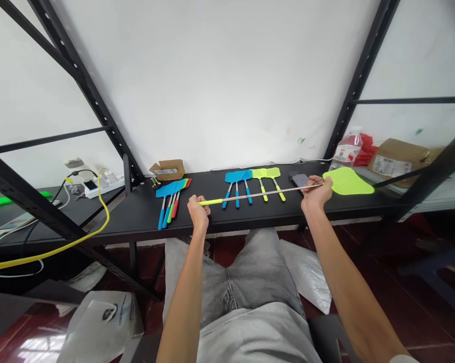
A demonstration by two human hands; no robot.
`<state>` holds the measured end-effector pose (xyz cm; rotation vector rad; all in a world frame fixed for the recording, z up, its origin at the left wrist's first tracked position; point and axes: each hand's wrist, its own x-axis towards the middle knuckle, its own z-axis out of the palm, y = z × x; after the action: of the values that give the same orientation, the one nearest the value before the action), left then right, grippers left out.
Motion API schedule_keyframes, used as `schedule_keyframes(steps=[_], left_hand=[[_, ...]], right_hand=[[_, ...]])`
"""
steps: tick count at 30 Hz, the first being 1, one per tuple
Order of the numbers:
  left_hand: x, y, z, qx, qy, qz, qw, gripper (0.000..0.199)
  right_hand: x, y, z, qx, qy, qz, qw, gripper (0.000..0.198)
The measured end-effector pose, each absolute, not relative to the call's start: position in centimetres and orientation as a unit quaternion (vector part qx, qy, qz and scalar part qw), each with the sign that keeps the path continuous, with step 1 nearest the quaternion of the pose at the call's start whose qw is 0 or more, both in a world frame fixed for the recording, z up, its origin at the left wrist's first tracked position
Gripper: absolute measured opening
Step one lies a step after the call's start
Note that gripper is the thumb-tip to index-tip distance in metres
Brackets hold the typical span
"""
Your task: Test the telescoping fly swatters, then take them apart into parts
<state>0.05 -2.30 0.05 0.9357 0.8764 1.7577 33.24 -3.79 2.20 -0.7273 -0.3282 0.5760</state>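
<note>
A yellow-green fly swatter (350, 182) with a long, drawn-out metal rod is held level above the black shelf (136, 214). My left hand (199, 212) is closed round its yellow-green handle. At the other end, my right hand (316, 194) grips the rod just below the flat mesh head. Between my hands, a row of shorter swatters lies on the shelf: blue swatters (236, 177) beside yellow-green swatters (265, 174). Left of my left hand, a fanned group of blue, green and red swatters (170, 189) lies with handles toward me.
A small open cardboard box (167, 170) stands against the wall. On the right are a plastic bottle (347, 149) and a brown parcel (395, 159). A yellow cable (105, 222) hangs at left near a power strip (105, 187). Black metal posts (358, 75) frame the shelf.
</note>
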Motion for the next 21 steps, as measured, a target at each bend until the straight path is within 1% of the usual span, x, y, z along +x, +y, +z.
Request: schedule_keyframes(steps=[9,21], left_hand=[[0.2,-2.2,0.3,0.379,0.377,0.707,0.463,0.038],[0.3,-2.5,0.6,0.388,0.375,0.705,0.461,0.037]], right_hand=[[31.9,-3.7,2.3,-0.35,-0.159,0.289,0.877,0.047],[27.4,-3.8,2.2,-0.34,-0.216,0.322,0.857,0.049]])
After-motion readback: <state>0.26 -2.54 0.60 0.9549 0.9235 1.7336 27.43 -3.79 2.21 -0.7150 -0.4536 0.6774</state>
